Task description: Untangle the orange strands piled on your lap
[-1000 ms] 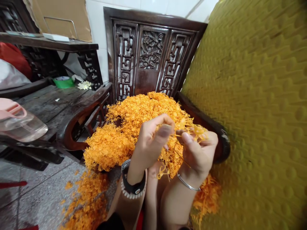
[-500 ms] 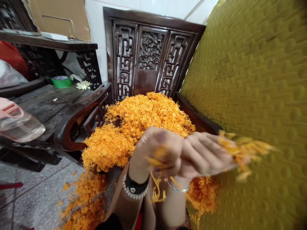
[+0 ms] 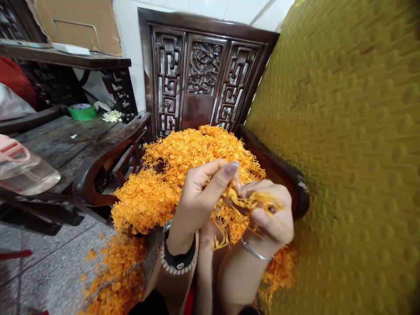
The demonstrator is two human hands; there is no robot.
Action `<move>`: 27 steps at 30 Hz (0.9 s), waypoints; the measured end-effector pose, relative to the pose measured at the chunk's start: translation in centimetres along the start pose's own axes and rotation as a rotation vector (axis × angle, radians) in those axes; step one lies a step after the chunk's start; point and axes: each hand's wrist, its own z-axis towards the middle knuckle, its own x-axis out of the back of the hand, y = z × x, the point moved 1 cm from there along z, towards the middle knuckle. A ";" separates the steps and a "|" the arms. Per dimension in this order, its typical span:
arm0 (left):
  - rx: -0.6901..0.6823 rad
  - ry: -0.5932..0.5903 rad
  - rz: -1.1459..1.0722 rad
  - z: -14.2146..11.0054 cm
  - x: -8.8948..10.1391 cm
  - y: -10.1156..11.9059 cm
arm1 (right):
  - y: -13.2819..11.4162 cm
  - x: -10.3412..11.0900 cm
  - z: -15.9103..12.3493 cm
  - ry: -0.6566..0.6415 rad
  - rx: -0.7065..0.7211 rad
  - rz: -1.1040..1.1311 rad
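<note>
My left hand, a dark band and a beaded bracelet at its wrist, has its thumb and fingertips pinched on orange strands. My right hand, with a silver bangle, is curled around a bunch of thin orange plastic-like strands. The fingertips of both hands meet at this bunch, and a few loose strands dangle below. Behind the hands, a large heap of similar frilly orange pieces covers the seat of a carved dark wooden chair.
More orange pieces lie on the speckled floor and beside my right forearm. A textured yellow-green mat stands along the right. On the left wooden seat are a clear bottle with a pink handle and green tape.
My right hand has swung back in from the right, drawing the orange strands with it. My left hand has turned, its thumb now uppermost and pinching at the bunch.
</note>
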 end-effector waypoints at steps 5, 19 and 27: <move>0.010 0.010 0.177 0.0 0.6 -0.1 | -0.2 0.3 0.1 -0.048 -0.081 -0.200; 0.139 -0.316 -0.099 0.7 2.3 -1.7 | 0.6 -0.8 0.4 0.052 -0.201 0.143; -0.087 -0.040 -0.431 0.5 0.2 -2.9 | -0.1 -3.2 2.5 0.039 0.164 0.454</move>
